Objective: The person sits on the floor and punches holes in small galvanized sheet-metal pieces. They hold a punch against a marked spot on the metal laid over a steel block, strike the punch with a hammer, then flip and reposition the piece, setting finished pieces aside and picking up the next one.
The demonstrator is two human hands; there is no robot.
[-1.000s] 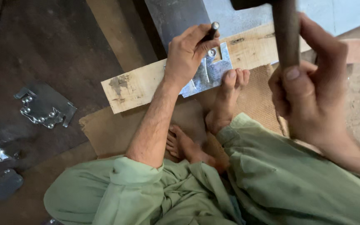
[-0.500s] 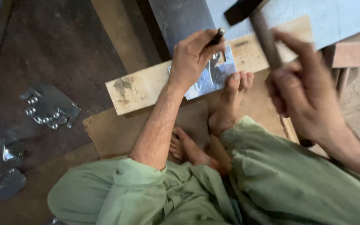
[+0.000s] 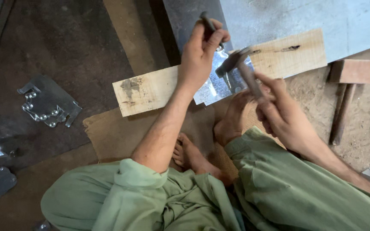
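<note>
On the plank's (image 3: 150, 87) middle lies a metal sheet (image 3: 219, 85). Left hand (image 3: 200, 55) pinches a punch (image 3: 209, 23) upright on it; right hand (image 3: 279, 113), gripping the hammer (image 3: 236, 64), has swung down from raised, nearly striking.

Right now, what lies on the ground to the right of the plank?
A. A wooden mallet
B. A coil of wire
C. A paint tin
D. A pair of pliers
A: a wooden mallet with a block head and dark handle lies on the sandy ground just past the plank's right end, untouched by either hand.
</note>
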